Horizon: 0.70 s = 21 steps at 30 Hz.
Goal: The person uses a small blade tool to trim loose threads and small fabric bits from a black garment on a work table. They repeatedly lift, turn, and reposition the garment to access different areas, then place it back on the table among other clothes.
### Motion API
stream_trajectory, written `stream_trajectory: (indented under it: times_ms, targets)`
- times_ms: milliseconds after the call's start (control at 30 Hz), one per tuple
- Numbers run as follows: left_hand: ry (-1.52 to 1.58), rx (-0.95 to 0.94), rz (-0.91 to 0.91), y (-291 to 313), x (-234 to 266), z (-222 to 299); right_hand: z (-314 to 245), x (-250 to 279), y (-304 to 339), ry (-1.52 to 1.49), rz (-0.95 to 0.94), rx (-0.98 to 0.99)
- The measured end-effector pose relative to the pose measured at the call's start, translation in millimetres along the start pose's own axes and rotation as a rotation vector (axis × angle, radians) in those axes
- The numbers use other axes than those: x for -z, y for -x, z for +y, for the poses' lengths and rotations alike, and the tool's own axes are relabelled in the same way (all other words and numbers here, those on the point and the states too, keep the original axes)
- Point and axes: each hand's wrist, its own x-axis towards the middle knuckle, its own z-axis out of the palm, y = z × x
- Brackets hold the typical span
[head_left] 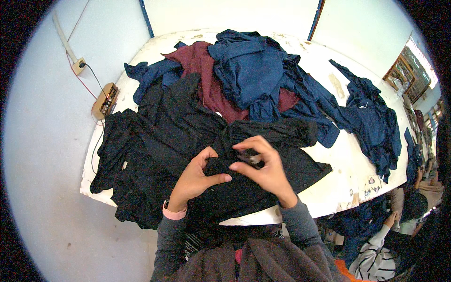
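A black garment [155, 122] lies spread over the near and left part of the white table. My left hand [195, 181] is closed on a bunched piece of its cloth, thumb and fingers curled around it. Close on its right, my right hand [265, 167] curls around a small dark tool [253, 159] with a shiny metal part. The fingers hide most of that tool, and its exact kind does not show. A black sleeve [277, 131] lies folded just beyond my right hand.
Navy garments [249, 70] are heaped at the back with a maroon one [202, 70]. More navy clothing [371, 122] lies at the right of the white table [310, 188]. A wired socket box [104, 101] stands at the left edge. Another person's striped sleeve [371, 256] shows lower right.
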Motion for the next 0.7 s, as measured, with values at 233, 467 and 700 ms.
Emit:
stream_trajectory:
  times_ms: [233,467,700]
  targets:
    - [-0.126,0.006,0.015,9,4,-3,26,-16,-8,-0.361,-0.132,-0.196]
    - [-0.235,-0.023,-0.032,6,-4,-4,9,-23,-7,-0.556,-0.232,-0.270]
    - [-0.112,0.024,0.195,23,12,9,46,70,-36,-0.063,0.480,-0.080]
